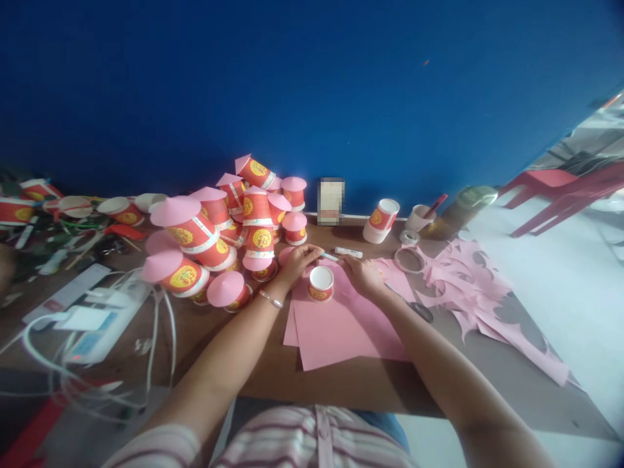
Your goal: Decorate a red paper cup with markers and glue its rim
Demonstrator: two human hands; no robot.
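Note:
A slim white tube point(329, 257) with a bluish end lies between my two hands. My left hand point(301, 261) is closed on its left end, the fingers pinched together. At the tube's other end my right hand point(361, 274) is closed, its fingertips against it. Just below the tube, a red and white paper cup point(320, 284) stands with its white round end up. Pink paper sheets point(336, 331) lie under the cup and my right hand. A second white tube point(348, 252) rests just beyond my fingers. Scissors point(422, 312) lie partly behind my right forearm.
Red cups with pink paper cones point(188, 224) are piled on the left. Pink paper scraps point(480, 292) cover the right side, near a tape roll point(409, 260). Stacked cups point(381, 221) and a jar point(461, 211) stand at the back. A power strip point(110, 318) with cables lies at left.

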